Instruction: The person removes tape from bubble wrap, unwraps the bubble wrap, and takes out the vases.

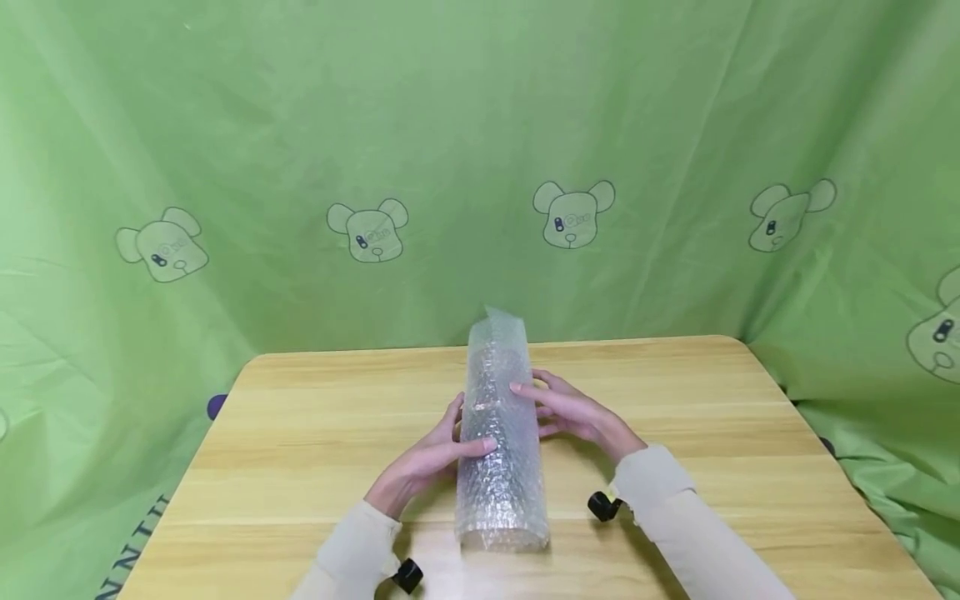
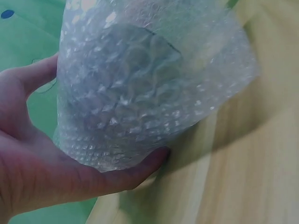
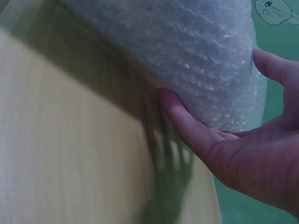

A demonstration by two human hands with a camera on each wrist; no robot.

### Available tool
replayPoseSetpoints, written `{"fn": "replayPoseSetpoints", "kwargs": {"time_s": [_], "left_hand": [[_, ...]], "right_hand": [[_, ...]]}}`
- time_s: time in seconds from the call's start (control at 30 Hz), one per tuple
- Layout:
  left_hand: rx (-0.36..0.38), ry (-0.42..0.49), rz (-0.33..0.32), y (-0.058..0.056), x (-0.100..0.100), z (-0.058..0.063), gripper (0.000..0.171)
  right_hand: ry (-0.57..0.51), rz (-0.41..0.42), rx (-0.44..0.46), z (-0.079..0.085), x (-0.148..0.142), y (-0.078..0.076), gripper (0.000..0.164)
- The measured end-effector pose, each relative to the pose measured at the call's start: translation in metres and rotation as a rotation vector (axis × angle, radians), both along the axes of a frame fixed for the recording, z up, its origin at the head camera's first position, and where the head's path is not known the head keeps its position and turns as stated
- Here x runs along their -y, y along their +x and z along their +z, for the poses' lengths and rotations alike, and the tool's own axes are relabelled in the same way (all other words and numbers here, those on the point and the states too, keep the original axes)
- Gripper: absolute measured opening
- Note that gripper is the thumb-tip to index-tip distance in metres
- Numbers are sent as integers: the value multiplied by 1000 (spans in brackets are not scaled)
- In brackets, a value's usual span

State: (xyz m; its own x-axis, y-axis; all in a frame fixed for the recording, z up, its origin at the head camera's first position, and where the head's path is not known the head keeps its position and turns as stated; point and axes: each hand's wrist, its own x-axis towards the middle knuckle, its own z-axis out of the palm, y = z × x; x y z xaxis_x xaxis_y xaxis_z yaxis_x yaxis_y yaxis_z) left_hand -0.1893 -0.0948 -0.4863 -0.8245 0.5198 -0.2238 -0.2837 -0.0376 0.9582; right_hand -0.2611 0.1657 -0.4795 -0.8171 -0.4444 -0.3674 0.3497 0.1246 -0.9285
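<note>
A long roll of clear bubble wrap [image 1: 501,479] stretches away from me at mid-table, its near end an open tube. My left hand [image 1: 429,457] grips the left side, thumb over the top and fingers down the flank. Farther along, my right hand [image 1: 573,410] holds the right side, its thumb also on top. In the left wrist view, a faint curved dark edge shows through the bubble wrap [image 2: 121,88]; whatever lies inside is too blurred to tell. Seen from the right wrist, fingers [image 3: 187,123] reach beneath the roll, which appears lifted off the wood on that side.
The wood-grain table [image 1: 315,417] has rounded far corners. Behind it and at both sides hangs a green cloth [image 1: 465,125] printed with bear heads. Small black devices [image 1: 602,506] are fixed at both wrists, below the light sleeves.
</note>
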Motion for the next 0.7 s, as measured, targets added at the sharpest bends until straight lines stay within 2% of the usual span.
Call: {"fn": "replayPoseSetpoints", "kwargs": {"time_s": [0.27,0.37,0.43,0.53,0.7], "left_hand": [[5,-10,40,-7,-2,0,123],[-2,-9,40,-7,-3,0,123],[-9,-8,42,-7,-3,0,123],[-25,-14,50,-6,-4,1,123],[-35,-23,68,-3,-6,3,122]], "right_hand": [[53,33,-80,9,-2,8,89],[122,38,-141,17,-5,14,90],[193,39,-212,23,-7,17,88],[301,36,-362,32,-8,20,76],[376,26,-609,46,-3,23,54]]}}
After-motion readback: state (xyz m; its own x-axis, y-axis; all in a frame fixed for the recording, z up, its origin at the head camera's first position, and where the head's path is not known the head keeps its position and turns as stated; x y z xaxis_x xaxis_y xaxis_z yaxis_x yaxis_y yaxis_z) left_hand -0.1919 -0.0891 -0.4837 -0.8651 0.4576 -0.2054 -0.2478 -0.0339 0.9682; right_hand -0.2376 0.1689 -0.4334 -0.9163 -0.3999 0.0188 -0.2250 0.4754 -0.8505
